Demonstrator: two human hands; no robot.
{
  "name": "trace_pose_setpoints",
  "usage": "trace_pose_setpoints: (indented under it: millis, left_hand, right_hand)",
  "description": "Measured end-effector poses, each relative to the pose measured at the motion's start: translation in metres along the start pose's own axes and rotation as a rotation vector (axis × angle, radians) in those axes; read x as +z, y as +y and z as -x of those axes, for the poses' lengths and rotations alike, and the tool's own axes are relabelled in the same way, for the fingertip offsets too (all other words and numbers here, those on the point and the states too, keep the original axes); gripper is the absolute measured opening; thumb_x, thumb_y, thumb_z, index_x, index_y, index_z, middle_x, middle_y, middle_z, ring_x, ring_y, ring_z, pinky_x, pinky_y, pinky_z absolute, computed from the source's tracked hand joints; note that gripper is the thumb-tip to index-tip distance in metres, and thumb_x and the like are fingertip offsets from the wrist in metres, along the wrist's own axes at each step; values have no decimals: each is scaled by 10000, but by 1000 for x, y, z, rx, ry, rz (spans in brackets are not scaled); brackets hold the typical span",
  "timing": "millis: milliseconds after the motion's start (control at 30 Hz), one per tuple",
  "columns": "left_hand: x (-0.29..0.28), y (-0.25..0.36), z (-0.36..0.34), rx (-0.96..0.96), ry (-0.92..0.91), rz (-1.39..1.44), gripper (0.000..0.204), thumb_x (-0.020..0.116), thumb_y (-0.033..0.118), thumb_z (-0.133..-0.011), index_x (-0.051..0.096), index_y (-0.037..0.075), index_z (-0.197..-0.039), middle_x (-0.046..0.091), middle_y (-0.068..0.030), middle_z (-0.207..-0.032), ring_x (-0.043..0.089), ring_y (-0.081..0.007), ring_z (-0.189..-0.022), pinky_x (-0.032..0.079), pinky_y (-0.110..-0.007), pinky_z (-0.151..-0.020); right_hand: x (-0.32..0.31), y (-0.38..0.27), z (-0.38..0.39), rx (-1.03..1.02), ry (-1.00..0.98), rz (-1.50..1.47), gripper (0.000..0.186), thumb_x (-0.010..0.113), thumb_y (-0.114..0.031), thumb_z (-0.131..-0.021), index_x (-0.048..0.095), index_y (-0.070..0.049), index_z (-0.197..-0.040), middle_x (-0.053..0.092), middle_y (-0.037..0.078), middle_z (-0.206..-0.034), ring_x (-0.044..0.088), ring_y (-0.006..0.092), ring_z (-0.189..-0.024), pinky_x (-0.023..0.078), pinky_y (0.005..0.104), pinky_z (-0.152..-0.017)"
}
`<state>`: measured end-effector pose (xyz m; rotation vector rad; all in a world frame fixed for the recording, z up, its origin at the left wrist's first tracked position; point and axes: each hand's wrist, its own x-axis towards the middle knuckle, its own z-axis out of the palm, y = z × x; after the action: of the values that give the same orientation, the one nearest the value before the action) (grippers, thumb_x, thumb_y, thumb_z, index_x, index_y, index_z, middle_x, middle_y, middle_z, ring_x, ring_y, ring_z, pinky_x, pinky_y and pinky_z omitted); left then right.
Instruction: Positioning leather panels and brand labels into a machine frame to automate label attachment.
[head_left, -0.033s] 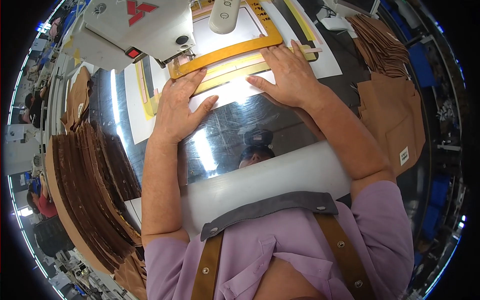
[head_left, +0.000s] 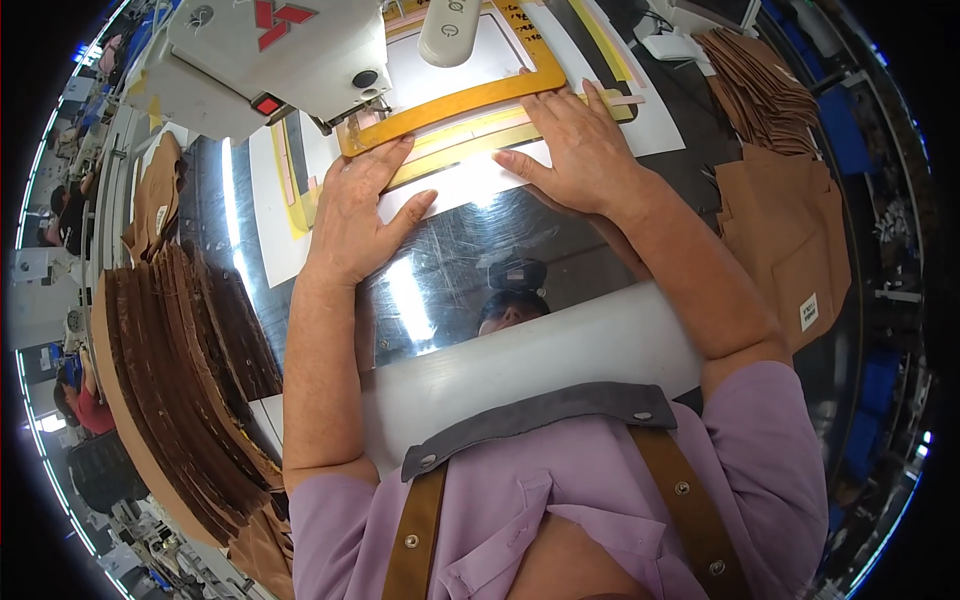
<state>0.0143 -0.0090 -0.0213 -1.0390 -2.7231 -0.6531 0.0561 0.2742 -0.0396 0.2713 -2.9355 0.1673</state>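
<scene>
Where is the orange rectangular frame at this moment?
In the head view, the orange rectangular frame lies at the upper middle, mostly right of the white machine head, its near edge by the left hand and right hand.

Short lilac sleeves (head_left: 765, 430), brown straps (head_left: 664, 460)

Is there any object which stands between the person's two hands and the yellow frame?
Nothing visible does: the left hand and right hand both reach the near bar of the yellow frame. The white machine head hides part of the frame's left side, but beyond the left hand.
</scene>
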Motion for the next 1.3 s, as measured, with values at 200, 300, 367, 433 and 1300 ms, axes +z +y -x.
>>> trace_pose_setpoints:
  millis: [200, 300, 367, 433, 1300]
  left_hand:
    - [-2, 0, -1, 2, -16, 10, 618, 689, 485, -893, 647, 96, -1371, 688, -161, -1315, 619, -310, -1269, 337, -545, -1171]
    - [-2, -1, -1, 39, 9, -27, 607, 667, 470, -910, 639, 85, -1379, 694, -157, -1298, 624, -287, -1230, 376, -461, -1110]
    - [0, -5, -1, 53, 18, -75, 603, 666, 469, -911, 639, 94, -1382, 697, -154, -1292, 623, -287, -1244, 354, -484, -1135]
    - [3, -2, 0, 53, 30, -92, 601, 664, 467, -913, 638, 96, -1384, 699, -154, -1290, 623, -286, -1248, 346, -488, -1144]
    - [-15, 4, 7, -54, 166, -147, 320, 787, 335, -872, 796, 81, -1067, 787, -61, -1088, 709, -186, -977, 441, -414, -975]
  right_hand:
    - [0, 0, -1, -27, 20, -23, 860, 440, -723, -964, 526, -17, -1448, 577, 211, -1413, 469, 348, -1403, 149, 604, -1236]
    - [-1, -3, -2, -24, 28, 31, 854, 434, -719, -969, 525, -16, -1446, 573, 208, -1414, 477, 343, -1392, 151, 616, -1231]
    - [-7, -4, -3, -8, -15, 30, 848, 421, -714, -977, 518, -16, -1450, 563, 210, -1428, 469, 347, -1402, 165, 599, -1236]
    - [-3, -3, -1, -4, 0, 15, 848, 421, -711, -979, 514, -15, -1453, 561, 212, -1430, 463, 353, -1408, 173, 586, -1239]
    - [0, -3, 0, -45, 12, 12, 884, 391, -763, -951, 507, -73, -1491, 537, 204, -1469, 442, 328, -1437, 156, 610, -1241]
